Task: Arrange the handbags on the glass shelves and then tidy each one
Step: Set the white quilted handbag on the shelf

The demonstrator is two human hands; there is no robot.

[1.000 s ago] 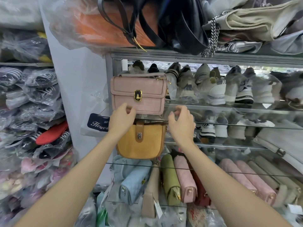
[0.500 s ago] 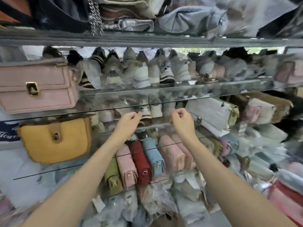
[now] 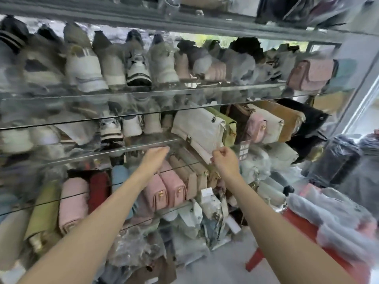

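Observation:
A white handbag (image 3: 198, 128) leans tilted on a middle glass shelf (image 3: 143, 143), first in a row of green, pink, cream, tan and black bags (image 3: 272, 124). My right hand (image 3: 225, 160) has its curled fingers at the white bag's lower corner and seems to pinch it. My left hand (image 3: 154, 157), blurred, reaches with fingers stretched forward to the front edge of that shelf, holding nothing. Below my arms, pink handbags (image 3: 164, 191) stand side by side on a lower glass shelf.
Wrapped sneakers (image 3: 86, 66) fill the upper shelf and the left of the middle one. Red, blue, pink and green bags (image 3: 71, 199) stand lower left. Plastic-wrapped bags (image 3: 190, 220) pile on the floor. A red stool (image 3: 295, 228) with wrapped goods is at the right.
My view has swung right along the shelves, so the pink and yellow bags at the left are out of sight. Both hands moved right, and my right hand reached the white handbag's corner.

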